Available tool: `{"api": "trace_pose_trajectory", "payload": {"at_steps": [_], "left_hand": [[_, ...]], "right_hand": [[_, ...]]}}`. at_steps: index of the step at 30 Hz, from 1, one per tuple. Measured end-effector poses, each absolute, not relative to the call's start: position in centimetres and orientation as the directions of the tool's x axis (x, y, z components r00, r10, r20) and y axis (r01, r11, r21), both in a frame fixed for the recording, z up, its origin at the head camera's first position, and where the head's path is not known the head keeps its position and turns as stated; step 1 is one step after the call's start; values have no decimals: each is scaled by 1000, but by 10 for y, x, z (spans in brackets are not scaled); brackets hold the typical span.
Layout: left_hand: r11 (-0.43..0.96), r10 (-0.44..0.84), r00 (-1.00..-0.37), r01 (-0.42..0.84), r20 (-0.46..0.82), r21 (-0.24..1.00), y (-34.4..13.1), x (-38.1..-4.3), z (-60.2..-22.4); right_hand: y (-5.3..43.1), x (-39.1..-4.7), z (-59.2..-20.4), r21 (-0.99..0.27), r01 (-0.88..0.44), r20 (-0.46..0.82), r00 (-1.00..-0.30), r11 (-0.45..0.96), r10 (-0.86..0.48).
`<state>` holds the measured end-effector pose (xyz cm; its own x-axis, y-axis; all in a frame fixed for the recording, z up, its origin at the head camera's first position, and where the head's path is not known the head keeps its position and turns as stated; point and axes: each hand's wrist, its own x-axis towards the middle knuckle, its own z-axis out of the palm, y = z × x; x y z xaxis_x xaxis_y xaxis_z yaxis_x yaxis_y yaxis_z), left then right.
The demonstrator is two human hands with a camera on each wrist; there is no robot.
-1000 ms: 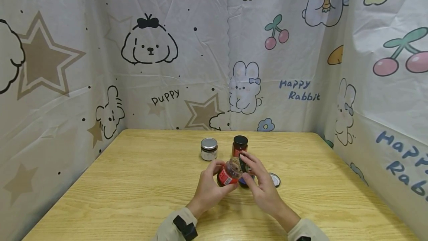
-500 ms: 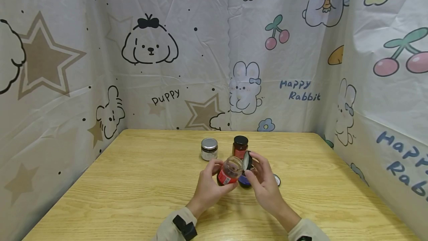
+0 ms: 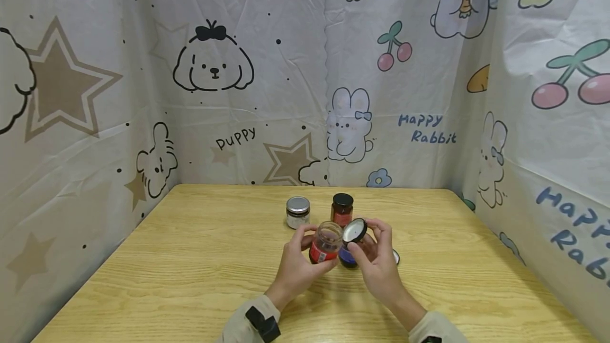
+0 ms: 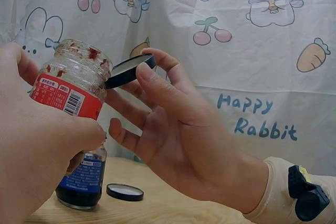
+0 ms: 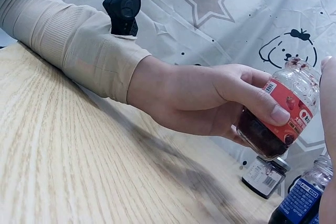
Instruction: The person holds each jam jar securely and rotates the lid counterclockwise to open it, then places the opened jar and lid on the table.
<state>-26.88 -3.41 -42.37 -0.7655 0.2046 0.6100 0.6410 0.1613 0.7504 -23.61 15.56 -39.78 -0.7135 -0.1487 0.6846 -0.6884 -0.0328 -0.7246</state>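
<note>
My left hand (image 3: 297, 268) grips a red-labelled glass jam jar (image 3: 323, 252) around its body, tilted and held up off the table. Its mouth is bare, and in the left wrist view dark red smears cling to the glass neck (image 4: 86, 56). Thumb and fingers of my right hand (image 3: 380, 271) pinch a black-rimmed lid (image 3: 355, 231) by its edge, pale inside facing up, close to the right of the jar's mouth. Behind the hands stands a blue-labelled jar (image 4: 81, 182), partly covered in the head view. A second lid (image 4: 125, 192) lies pale side up on the table beside it.
Toward the back of the wooden table (image 3: 190, 258) stand a silver-lidded jar (image 3: 298, 213) and, to its right, a black-lidded jar (image 3: 342, 209) with a red label. A printed curtain (image 3: 267, 94) encloses the far edge and both sides.
My right hand has drawn the lid off to the right of the jar's mouth and turned its pale inside upward. The red-labelled jar has become a little more upright in my left hand.
</note>
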Motion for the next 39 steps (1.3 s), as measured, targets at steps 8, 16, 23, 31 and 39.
{"api": "trace_pose_trajectory", "payload": {"at_steps": [8,16,23,31,39], "left_hand": [[182,189,-771,637,609,749,-35,-253,-406],[179,177,-762,647,623,741,-35,-251,-403],[191,175,-762,648,624,738,-36,-268,-421],[219,143,-744,667,653,712,-40,-272,-421],[235,72,-775,625,628,744,-52,-260,-399]], "right_hand": [[154,-234,-397,-759,-650,644,-748,-18,-162],[148,-224,-388,-792,-611,598,-781,19,-180],[147,-227,-392,-773,-633,616,-763,37,-195],[145,-237,-407,-738,-661,638,-748,134,-183],[124,-225,-400,-699,-680,662,-732,221,-160]]}}
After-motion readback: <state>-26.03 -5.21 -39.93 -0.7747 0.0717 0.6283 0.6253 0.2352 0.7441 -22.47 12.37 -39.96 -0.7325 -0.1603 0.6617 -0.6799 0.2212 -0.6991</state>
